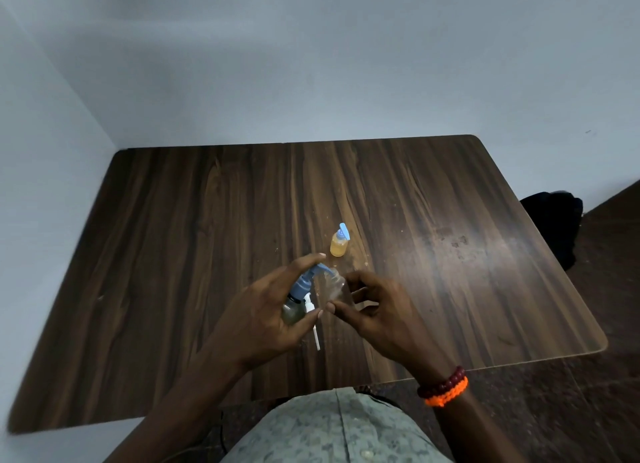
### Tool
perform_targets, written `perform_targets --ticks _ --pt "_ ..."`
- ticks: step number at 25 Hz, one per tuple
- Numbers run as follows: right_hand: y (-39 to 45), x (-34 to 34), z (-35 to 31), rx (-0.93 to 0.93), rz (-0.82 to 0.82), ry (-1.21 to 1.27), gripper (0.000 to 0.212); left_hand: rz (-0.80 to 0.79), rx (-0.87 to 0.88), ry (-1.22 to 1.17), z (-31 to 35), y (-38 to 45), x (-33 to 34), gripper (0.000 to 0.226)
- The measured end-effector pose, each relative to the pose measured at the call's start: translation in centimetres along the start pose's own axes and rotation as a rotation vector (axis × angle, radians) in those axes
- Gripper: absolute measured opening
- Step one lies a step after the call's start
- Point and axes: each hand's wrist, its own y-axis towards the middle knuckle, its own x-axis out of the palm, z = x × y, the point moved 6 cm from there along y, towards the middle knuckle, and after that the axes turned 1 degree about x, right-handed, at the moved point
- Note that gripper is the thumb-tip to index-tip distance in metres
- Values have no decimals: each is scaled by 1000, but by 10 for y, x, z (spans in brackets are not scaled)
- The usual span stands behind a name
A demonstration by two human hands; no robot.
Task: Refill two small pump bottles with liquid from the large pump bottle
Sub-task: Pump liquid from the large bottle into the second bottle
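Observation:
My left hand (266, 310) grips the large pump bottle (293, 312), clear with a blue pump head (306, 278), tilted to the right above the table; my forefinger lies over the pump top. My right hand (375, 307) holds a small clear bottle (334, 284) with no cap, its mouth next to the blue spout. A second small bottle (338, 245), filled with yellow liquid and capped with a blue pump, stands upright on the table just beyond my hands. A white pump insert with its tube (313, 324) lies on the table below the bottles.
The dark wooden table (450, 255) has rounded corners and stands against white walls on the far and left sides. Small droplets or crumbs spot the wood near the yellow bottle. A black bag (554, 220) lies on the floor past the right edge.

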Motion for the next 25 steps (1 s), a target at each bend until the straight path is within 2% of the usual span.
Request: perform_targets --ticks 6,8,12,17,23,25 --pt "-2 0 3 2 5 0 33 -74 -4 37 -3 0 6 83" --pt "-3 0 5 12 4 -7 33 -94 -2 32 -4 0 6 79" --pt "-5 3 3 -5 -3 -18 35 -33 18 47 1 0 2 60" --pt "-3 0 1 -8 -1 -9 30 -69 6 63 3 -1 -1 77" --pt "-6 4 -3 -10 -17 26 36 -27 11 57 4 -2 -1 61" --pt "-7 4 -3 -2 -10 38 32 -6 13 67 4 -2 -2 63"
